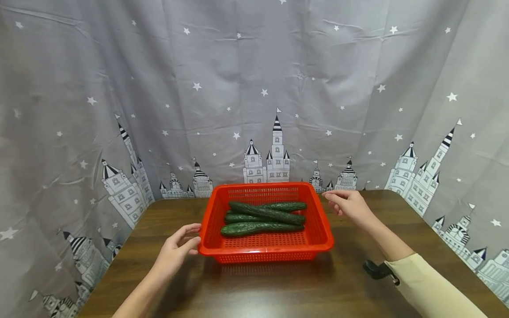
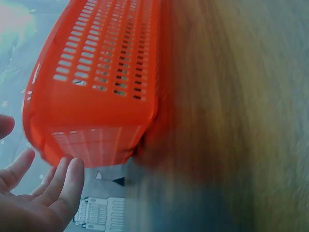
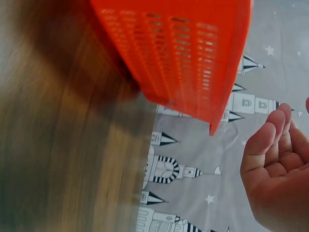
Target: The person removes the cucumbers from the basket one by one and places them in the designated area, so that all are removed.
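A red plastic basket point(image 1: 265, 250) with slotted walls stands on the wooden table, and several dark green cucumbers point(image 1: 262, 227) lie in it, some crossing over others. At the basket's left rim is my left hand point(image 1: 176, 247), its fingers relaxed; in the left wrist view the fingertips point(image 2: 75, 169) are close to the basket's end wall, and whether they touch it I cannot tell. My right hand point(image 1: 350, 205) hovers off the basket's right rim, apart from it. In the right wrist view its fingers point(image 3: 263, 140) bend loosely with nothing held.
The brown wooden table point(image 1: 254, 291) extends around the basket. Behind it hangs a grey curtain point(image 1: 254, 88) printed with castles and stars, meeting the table's far edge. A black strap piece point(image 1: 375, 269) sits at the right sleeve.
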Motion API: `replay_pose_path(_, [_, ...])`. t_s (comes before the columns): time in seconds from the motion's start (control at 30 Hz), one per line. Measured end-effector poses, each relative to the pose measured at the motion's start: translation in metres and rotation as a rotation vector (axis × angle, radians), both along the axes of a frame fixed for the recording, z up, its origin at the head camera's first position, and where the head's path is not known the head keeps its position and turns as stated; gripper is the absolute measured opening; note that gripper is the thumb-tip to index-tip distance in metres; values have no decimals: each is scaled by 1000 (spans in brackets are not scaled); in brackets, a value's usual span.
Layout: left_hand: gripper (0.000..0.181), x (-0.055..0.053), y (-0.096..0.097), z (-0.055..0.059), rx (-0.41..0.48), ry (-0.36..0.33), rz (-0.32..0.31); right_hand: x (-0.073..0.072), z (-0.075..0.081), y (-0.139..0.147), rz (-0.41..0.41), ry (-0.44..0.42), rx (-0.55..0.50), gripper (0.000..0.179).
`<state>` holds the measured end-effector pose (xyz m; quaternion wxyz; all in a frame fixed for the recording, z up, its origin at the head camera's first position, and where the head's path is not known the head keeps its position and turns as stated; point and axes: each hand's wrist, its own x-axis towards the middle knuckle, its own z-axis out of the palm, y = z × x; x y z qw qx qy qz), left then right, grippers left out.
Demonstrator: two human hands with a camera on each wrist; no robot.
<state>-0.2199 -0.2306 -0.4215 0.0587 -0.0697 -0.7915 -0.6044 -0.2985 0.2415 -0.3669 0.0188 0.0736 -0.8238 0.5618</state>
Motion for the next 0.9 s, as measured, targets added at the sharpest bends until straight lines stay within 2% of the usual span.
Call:
replay_pose_path(0.17, [40,1,5,-3,8,-24,23,-9,4,-12,31,-28,-61,37])
replay_pose_path(0.47, [41,3,12,-8,35,-29,-8,-12,15,-25,36,-113,-92,50])
replay_pose_path(0.67, [40,3,12,-12,25,-54,-14,-17,21,-33,53,-167,-141,41])
replay_pose_path(0.9, [42,3,12,-14,15,-70,-8,-23,26,-42,92,-167,-169,31])
